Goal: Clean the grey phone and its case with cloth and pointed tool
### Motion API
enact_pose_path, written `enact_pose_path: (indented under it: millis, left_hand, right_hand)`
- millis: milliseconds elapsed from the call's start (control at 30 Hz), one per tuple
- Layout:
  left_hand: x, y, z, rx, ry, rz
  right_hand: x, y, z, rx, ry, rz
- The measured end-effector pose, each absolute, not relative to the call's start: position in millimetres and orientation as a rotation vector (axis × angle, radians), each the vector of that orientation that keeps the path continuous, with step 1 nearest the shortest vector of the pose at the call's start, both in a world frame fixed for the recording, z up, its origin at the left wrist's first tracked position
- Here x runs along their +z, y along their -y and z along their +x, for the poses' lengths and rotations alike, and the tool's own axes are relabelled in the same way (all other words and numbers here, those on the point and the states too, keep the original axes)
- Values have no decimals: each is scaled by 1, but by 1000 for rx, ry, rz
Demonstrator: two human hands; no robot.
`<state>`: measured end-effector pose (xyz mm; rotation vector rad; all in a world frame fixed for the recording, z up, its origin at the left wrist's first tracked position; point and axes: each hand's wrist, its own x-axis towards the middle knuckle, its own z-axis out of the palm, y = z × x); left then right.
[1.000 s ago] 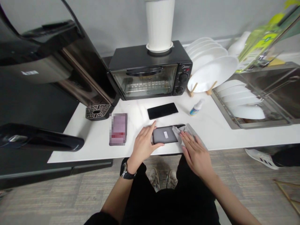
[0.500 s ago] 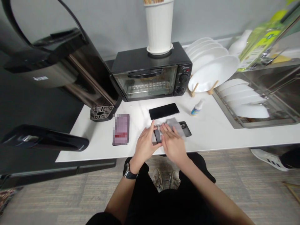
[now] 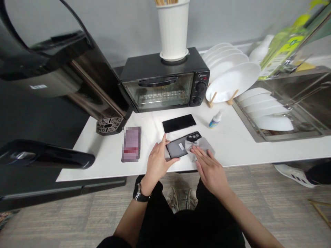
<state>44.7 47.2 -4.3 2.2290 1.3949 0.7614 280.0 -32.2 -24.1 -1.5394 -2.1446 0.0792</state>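
A grey phone case (image 3: 174, 148) with a black rim and a camera cut-out lies back up on the white counter, a small white label on it. My left hand (image 3: 157, 159) grips its left end, thumb along the near edge and fingers at the far edge. A thin, crumpled grey wiping cloth (image 3: 205, 143) covers the case's lower right corner. On that cloth my right hand (image 3: 210, 170) presses with its fingers close together. Just beyond the case is a black smartphone (image 3: 179, 123), and a small spray bottle (image 3: 215, 120) stands to the right.
A toaster oven (image 3: 165, 84) stands behind, a white cup (image 3: 173, 31) on top. To the left are a water dispenser (image 3: 85, 75) and a purple, pixelated packet (image 3: 132, 143). Plates (image 3: 234, 82) stand in a rack beside the sink (image 3: 274, 137). Another person's shoe (image 3: 293, 174) shows below right.
My right hand has slid right and toward me with the cloth, uncovering the middle of the phone case and its camera cut-out. My left hand keeps its hold.
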Motion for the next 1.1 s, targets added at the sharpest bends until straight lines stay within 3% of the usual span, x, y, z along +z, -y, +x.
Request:
enact_pose_path:
  millis: [400, 733, 1100]
  left_hand:
    - [-3, -49, 46, 713, -1379, 2179]
    - [-5, -44, 45, 741, -1424, 2230]
    - [0, -44, 46, 713, -1424, 2247]
  right_hand:
    - [-20, -23, 263, -75, 1884, -1809]
    - [-5, -20, 177, 195, 2030, -1597]
    - [-16, 30, 245, 241, 2139, -1435]
